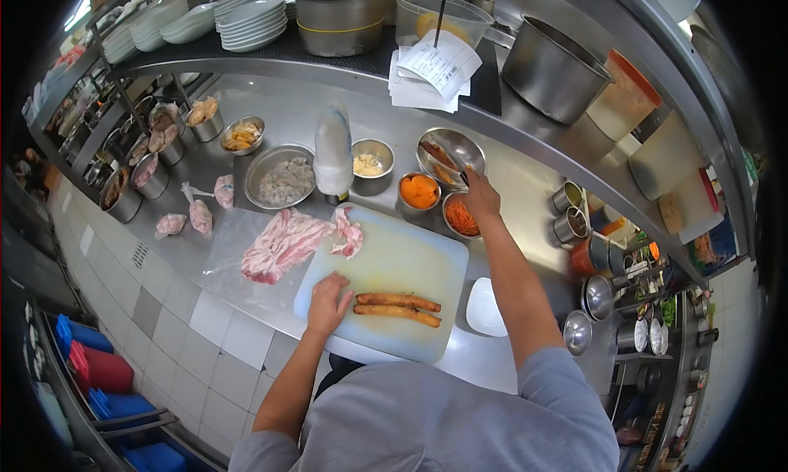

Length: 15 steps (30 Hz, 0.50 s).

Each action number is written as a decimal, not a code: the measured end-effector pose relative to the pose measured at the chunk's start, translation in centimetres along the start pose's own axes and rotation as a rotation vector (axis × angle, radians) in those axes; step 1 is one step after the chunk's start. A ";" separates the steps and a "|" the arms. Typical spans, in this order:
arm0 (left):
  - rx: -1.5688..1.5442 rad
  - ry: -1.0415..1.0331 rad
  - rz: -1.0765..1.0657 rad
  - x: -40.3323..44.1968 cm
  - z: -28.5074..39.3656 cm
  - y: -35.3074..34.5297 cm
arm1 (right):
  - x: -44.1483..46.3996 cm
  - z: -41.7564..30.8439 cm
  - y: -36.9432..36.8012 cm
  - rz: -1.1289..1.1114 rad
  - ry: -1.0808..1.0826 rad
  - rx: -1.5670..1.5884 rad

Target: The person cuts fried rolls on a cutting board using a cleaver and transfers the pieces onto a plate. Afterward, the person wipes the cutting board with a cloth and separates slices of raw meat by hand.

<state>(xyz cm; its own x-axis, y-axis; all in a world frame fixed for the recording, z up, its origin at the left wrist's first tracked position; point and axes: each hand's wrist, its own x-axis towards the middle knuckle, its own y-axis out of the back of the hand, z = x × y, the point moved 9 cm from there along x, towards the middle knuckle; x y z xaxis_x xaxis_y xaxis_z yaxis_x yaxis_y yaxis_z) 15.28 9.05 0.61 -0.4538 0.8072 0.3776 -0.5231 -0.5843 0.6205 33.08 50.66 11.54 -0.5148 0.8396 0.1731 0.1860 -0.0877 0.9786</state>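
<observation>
Two long browned rolls [397, 305] lie side by side on the pale cutting board [410, 254]. My left hand [330, 302] rests on the board at their left ends, its fingers loosely spread and holding nothing. Raw sliced meat [283, 246] lies on a plastic sheet to the left, with a smaller piece on the board. My right hand [480, 194] reaches to the steel bowl [471, 150] beyond the board and is closed on the dark handle of a utensil. Its far end, perhaps a knife blade, is in or over the bowl, partly hidden.
Bowls of orange slices [419, 191], shredded carrot [461, 216], chopped garlic-like bits [372, 158] and greyish food [280, 176] stand behind the board. A wrapped bottle [333, 152] is among them. A white dish [486, 308] sits right. An overhead shelf [345, 71] holds plates and pots.
</observation>
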 end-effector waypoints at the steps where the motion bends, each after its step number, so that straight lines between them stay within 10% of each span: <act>1: 0.002 -0.005 -0.002 0.0 0.0 -0.1 | -0.4 0.2 0.8 0.063 -0.021 0.036; 15: 0.029 -0.030 -0.014 0.1 0.3 -0.4 | -0.6 3.5 1.4 -0.066 -0.071 -0.065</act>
<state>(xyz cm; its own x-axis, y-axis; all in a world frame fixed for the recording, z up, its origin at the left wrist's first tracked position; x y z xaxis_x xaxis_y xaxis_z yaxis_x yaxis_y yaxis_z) 15.61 9.41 0.59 -0.4245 0.8175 0.3892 -0.5080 -0.5708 0.6451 36.61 51.92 12.43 -0.4633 0.8803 0.1021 0.0980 -0.0636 0.9932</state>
